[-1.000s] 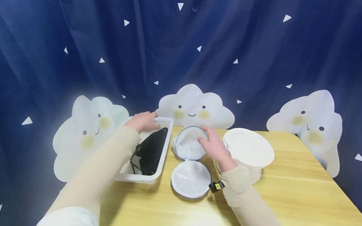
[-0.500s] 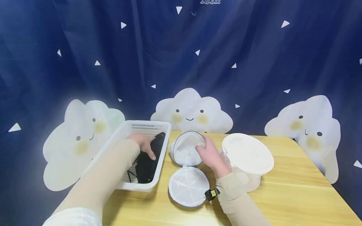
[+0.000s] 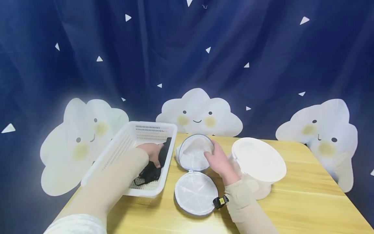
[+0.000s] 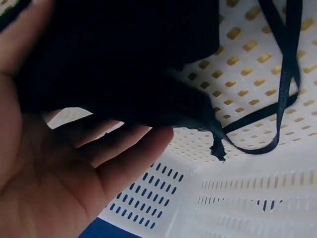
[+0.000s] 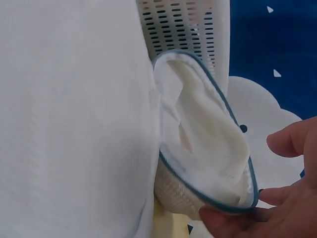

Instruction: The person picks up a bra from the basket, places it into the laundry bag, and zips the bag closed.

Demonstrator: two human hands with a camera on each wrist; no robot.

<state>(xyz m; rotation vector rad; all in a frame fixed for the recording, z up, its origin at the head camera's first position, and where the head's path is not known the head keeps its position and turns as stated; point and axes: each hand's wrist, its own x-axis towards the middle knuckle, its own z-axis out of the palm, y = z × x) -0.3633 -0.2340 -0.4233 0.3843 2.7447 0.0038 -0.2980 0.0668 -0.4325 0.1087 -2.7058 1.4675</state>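
Observation:
Inside the white basket (image 3: 87, 177), my left hand (image 3: 153, 154) grips a black garment (image 4: 124, 54) with thin straps (image 4: 285, 84). The thumb lies on one side of the cloth and the fingers (image 4: 133, 148) on the other. Beside the basket stands a small white mesh laundry bag (image 3: 193, 159), its zipped round lid (image 3: 196, 193) folded down toward me. My right hand (image 3: 217, 159) is at the bag's dark-edged rim. In the right wrist view its fingers touch the outside of that rim, while the thumb (image 5: 290, 141) is held away from it.
A larger white round container (image 3: 258, 162) with a broad, ribbed top stands on the wooden table (image 3: 309, 182), right of my right forearm. Behind the table hangs a dark blue curtain (image 3: 187, 65) with clouds and triangles.
My left hand has moved from the basket's far side down into it and taken hold of the black garment, which is now bunched. The right hand has moved closer onto the bag's rim.

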